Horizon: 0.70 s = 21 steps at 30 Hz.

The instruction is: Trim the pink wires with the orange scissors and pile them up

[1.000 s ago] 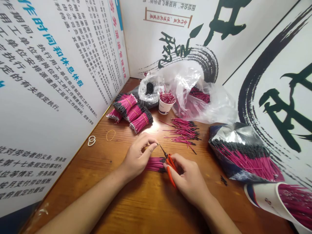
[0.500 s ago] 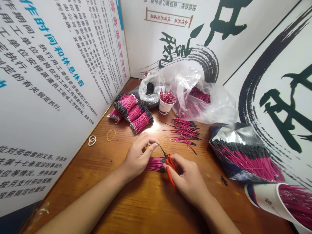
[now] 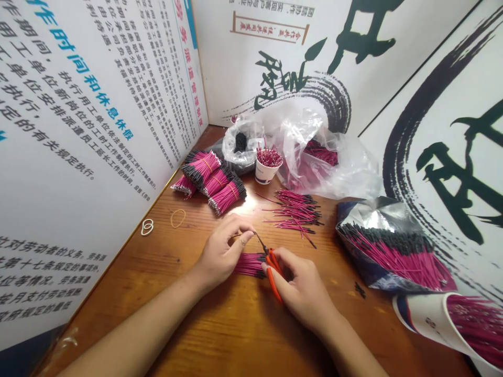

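Observation:
My left hand [image 3: 225,251] rests on the wooden table [image 3: 220,335], its thumb and forefinger pinched together at the tip of small orange-handled scissors [image 3: 271,264]. What the pinch holds is too small to make out. My right hand [image 3: 304,290] grips the scissors' orange handles. Under both hands lies a small pile of pink wires with black ends [image 3: 249,263].
Banded bundles of pink wires [image 3: 214,180] lie at the back left, a paper cup of wires [image 3: 268,165] and plastic bags [image 3: 314,152] behind. Loose wires [image 3: 296,209], a foil bag of wires [image 3: 389,246], a tipped cup [image 3: 451,319] and rubber bands [image 3: 177,218] surround me. Printed boards wall the table.

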Motion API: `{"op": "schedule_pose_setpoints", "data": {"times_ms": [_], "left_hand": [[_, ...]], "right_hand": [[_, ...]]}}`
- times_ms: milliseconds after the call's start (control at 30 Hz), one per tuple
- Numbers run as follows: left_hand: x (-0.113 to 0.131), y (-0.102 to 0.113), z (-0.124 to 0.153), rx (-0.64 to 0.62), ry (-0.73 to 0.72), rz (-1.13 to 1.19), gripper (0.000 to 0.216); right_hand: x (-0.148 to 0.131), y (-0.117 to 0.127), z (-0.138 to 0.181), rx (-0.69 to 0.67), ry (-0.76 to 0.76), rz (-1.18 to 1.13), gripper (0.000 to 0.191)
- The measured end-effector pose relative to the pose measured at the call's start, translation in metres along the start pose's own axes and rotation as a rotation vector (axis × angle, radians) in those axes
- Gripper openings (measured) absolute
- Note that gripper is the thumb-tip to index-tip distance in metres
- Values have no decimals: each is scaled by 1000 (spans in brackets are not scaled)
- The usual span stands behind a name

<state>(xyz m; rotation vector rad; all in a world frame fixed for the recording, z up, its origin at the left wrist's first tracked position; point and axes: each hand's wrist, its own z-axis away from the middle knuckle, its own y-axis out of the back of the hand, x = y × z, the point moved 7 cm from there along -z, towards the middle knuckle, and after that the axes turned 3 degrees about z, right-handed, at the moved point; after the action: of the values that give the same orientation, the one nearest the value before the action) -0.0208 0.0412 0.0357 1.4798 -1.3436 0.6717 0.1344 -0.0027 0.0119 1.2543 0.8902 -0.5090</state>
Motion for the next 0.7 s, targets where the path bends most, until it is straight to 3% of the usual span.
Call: {"op": "schedule_pose_setpoints", "data": {"times_ms": [400,700], "left_hand": [[-2,0,1,-11,3,-16,17],[-2,-1,1,-21,12,-14,16]], "right_hand": [[2,5,0,19,12,120,20],[2,3,1,-6,-6,57,18]]}}
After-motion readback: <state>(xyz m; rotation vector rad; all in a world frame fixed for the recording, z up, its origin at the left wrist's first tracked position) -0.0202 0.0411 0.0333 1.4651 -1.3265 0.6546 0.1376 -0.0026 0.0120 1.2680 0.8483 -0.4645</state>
